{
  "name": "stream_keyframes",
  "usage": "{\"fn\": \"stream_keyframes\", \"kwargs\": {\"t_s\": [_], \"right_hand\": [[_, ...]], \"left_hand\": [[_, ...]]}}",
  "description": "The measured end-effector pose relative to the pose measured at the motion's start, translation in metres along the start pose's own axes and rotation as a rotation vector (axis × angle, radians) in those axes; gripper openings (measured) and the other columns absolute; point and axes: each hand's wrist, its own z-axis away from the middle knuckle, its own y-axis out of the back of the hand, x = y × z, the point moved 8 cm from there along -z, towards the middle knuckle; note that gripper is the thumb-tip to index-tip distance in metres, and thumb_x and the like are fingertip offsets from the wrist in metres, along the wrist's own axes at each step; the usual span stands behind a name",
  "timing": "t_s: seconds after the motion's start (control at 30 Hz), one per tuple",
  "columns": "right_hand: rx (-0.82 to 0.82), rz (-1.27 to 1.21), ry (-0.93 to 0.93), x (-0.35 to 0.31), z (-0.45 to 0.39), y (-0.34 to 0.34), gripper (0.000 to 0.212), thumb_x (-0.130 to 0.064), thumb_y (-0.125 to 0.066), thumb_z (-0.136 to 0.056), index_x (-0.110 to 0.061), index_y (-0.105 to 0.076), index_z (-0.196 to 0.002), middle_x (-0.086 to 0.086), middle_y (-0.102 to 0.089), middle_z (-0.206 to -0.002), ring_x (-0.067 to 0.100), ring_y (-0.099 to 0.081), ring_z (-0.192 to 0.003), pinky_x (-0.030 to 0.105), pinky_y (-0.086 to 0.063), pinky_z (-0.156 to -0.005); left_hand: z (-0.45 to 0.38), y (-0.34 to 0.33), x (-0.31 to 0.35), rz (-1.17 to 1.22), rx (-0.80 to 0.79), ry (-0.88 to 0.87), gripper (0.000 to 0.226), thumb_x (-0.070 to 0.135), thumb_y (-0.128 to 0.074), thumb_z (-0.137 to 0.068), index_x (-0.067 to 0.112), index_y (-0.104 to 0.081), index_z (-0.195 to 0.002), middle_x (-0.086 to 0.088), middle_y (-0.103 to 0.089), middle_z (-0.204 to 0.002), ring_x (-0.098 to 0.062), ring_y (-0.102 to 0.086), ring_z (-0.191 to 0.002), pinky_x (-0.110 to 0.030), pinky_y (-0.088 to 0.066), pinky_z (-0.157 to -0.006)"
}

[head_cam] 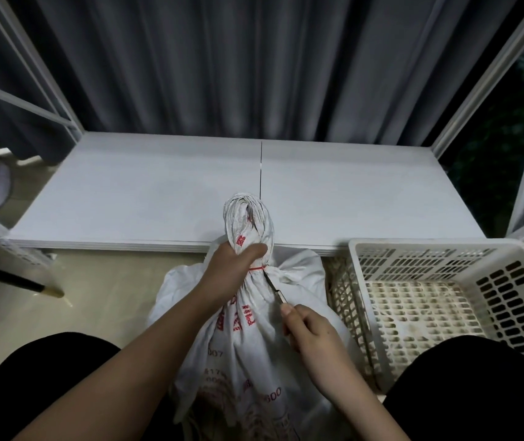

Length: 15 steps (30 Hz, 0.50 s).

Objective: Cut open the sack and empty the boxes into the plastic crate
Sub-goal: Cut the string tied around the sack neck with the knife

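Note:
A white woven sack [244,354] with red print stands on the floor between my knees. Its neck is bunched and tied with a thin red tie [259,267]. My left hand [233,268] grips the gathered neck just above the tie. My right hand [306,329] holds a pair of scissors [274,289], whose blades point up and left with the tips at the red tie. The boxes are hidden inside the sack. The white plastic crate [445,249] with slotted walls sits on the floor to the right of the sack, with nothing visible inside.
A low white shelf board [158,192] lies just behind the sack, framed by white metal uprights [489,71]. Grey curtains [222,58] hang behind it. A dark stick with a pale tip [15,278] reaches in from the left over the beige floor.

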Motion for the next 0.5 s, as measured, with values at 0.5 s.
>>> {"fn": "stream_keyframes", "kwargs": {"t_s": [0.5], "right_hand": [[0.139,0.035,0.033,-0.017,-0.002,0.037,0.037,-0.062,-0.038,-0.086,-0.040,-0.056,-0.062,-0.016,-0.050,-0.052,0.002,-0.044,-0.057,0.025,-0.039,-0.064]], "left_hand": [[0.009,-0.022,-0.032,0.311,0.037,0.159,0.035,0.018,-0.067,-0.077,0.003,-0.069,-0.109,-0.010,-0.074,-0.098,-0.027,-0.070,-0.093,-0.038,-0.052,-0.092]]}}
